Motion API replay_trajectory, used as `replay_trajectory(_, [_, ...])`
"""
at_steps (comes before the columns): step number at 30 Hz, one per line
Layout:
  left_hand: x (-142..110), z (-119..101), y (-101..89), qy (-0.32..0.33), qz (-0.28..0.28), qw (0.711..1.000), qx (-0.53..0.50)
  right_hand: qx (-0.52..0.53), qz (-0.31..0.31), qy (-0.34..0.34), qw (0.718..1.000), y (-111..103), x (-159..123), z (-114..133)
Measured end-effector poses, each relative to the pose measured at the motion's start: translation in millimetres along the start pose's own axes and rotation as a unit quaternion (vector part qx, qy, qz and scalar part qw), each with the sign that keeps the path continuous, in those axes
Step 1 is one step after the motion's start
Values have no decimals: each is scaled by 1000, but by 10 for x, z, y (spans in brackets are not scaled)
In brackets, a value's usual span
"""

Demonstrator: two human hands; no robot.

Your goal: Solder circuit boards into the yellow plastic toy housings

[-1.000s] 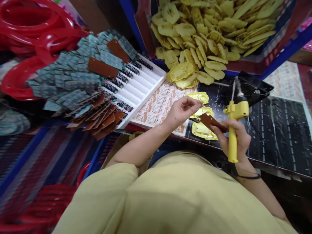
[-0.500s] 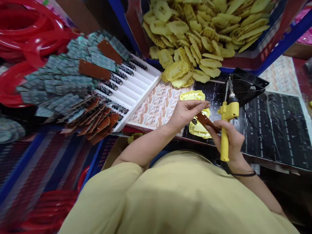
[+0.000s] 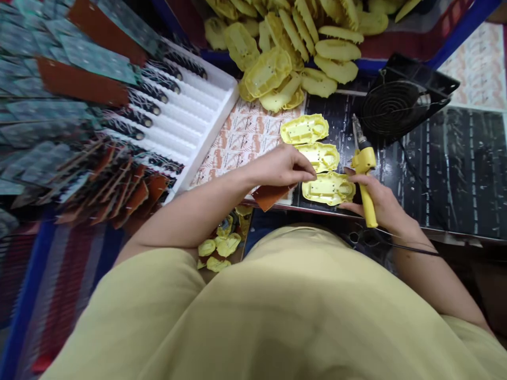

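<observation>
glossy plastic shells (image 3: pixel 328 188), smooth plastic tool handle (image 3: pixel 368 207), matt foam tray (image 3: pixel 222 108), shiny worktop (image 3: pixel 461 177), cloth shirt (image 3: pixel 285 301)

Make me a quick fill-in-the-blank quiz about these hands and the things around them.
1. The right hand holds a tool with a ____ handle.
2. Near the left hand, ____ yellow shells lie in a row.
3. The foam tray is ____ in colour.
4. The fan near the tool's tip is ____.

Missing words: yellow; three; white; black.
</observation>
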State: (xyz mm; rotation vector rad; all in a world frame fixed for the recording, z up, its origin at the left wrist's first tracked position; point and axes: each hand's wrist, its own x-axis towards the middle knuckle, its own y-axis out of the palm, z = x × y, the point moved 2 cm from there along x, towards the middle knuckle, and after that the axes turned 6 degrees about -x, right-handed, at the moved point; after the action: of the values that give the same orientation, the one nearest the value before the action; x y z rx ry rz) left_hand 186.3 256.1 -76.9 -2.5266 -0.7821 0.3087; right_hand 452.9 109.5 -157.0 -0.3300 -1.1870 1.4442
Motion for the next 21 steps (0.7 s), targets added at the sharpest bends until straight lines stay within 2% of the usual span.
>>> replay_trajectory(3, [42, 41, 188, 13, 17, 992, 127, -70, -66, -28, 995, 162, 13, 131])
replay_trajectory(5, [60, 65, 282, 19, 23, 981, 194, -96, -96, -30, 990, 194, 26, 233])
replay_trajectory(11, [38, 44, 363, 2, 37, 958, 283, -87, -127, 10, 988, -39, 6, 329])
replay_trajectory(13, [37, -3, 383, 0, 31, 956, 291, -58, -112, 12, 992, -40, 11, 300])
replay_trajectory(16, [34, -71, 410, -20, 46, 951, 306, -38, -67, -10, 997, 67, 8, 271])
replay_trajectory(18, [10, -105, 400, -34, 58, 946, 317, -60, -60, -25, 996, 136, -24, 285])
replay_trajectory(21, [-46, -135, 358, -25, 55, 951, 303, -101, -65, -11, 993, 198, -80, 349])
